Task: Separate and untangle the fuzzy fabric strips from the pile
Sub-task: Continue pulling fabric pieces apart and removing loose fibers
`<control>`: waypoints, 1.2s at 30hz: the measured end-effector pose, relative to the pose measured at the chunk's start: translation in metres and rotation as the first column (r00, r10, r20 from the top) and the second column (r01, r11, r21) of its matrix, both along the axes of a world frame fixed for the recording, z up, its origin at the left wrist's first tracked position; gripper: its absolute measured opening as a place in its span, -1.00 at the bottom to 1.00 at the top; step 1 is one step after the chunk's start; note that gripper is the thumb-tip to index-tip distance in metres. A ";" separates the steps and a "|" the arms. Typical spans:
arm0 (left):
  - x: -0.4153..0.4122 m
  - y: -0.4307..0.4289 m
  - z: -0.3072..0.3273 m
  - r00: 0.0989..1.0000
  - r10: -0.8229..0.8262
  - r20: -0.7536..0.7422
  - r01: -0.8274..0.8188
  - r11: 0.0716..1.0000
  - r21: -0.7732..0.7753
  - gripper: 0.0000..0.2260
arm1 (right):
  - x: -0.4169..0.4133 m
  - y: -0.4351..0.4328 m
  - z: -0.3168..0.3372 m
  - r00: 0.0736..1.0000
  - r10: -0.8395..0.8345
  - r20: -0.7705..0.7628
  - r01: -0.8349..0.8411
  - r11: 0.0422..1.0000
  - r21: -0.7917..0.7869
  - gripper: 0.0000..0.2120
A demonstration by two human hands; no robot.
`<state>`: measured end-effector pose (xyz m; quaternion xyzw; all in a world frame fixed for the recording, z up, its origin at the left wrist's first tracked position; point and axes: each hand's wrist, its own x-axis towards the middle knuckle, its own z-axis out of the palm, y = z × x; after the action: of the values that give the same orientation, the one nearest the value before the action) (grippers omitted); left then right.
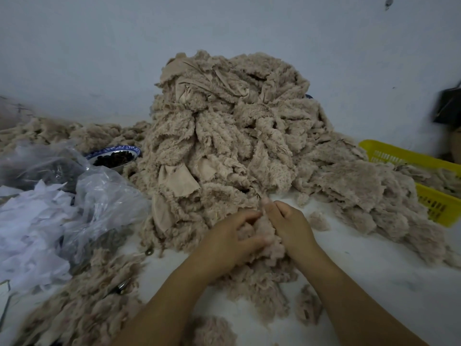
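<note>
A clump of fuzzy beige fabric strips sits between both hands at the near foot of the big pile, resting on more strips that trail toward the person. The left hand cups the clump from the left, its fingers curled over the top and the thumb pressed against the near side. The right hand grips the same clump from the right, its fingers bent and pinched on the fuzzy edge at the top. The two hands nearly touch above the fabric.

The pile rises against the pale wall, a tangled heap with smooth backing showing in places, and it spills out to the right over the white tabletop. A small loose tuft lies just beside the right hand. More loose strips are spread at the near left.

At the right edge stands a yellow basket, partly covered by the spill. To the left lies a crumpled clear plastic bag with white scraps beside it, and behind it a blue-and-white bowl holding something dark.
</note>
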<state>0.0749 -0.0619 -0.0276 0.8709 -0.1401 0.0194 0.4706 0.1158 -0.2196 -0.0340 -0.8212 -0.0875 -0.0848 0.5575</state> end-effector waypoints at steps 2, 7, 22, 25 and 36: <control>0.001 -0.006 -0.004 0.998 0.013 0.065 -0.019 0.996 0.090 -0.88 | -0.004 0.003 0.002 1.000 0.012 -0.009 -0.011 0.999 0.053 -0.53; 0.004 0.005 -0.003 0.987 0.157 0.040 -0.148 0.974 -0.172 -0.87 | -0.011 0.009 -0.005 0.974 0.228 -0.004 -0.225 0.962 0.152 -0.57; 0.016 0.033 0.007 0.927 0.021 -0.374 -0.361 0.316 -0.877 -0.62 | -0.008 0.001 -0.002 0.999 0.051 0.002 -0.051 0.984 0.168 -0.46; 0.014 0.027 0.006 0.929 -0.070 -0.364 -0.319 0.350 -0.881 -0.58 | -0.015 0.011 -0.004 0.982 0.189 0.028 -0.190 0.980 0.059 -0.58; 0.012 0.026 0.005 0.869 -0.126 -0.479 -0.408 0.367 -0.836 -0.70 | -0.007 0.008 0.000 0.999 0.012 -0.031 -0.009 0.994 0.110 -0.63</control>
<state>0.0867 -0.0355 -0.0227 0.4445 0.0908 -0.0741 0.8881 0.1085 -0.2114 -0.0344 -0.7900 -0.0782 -0.0736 0.6037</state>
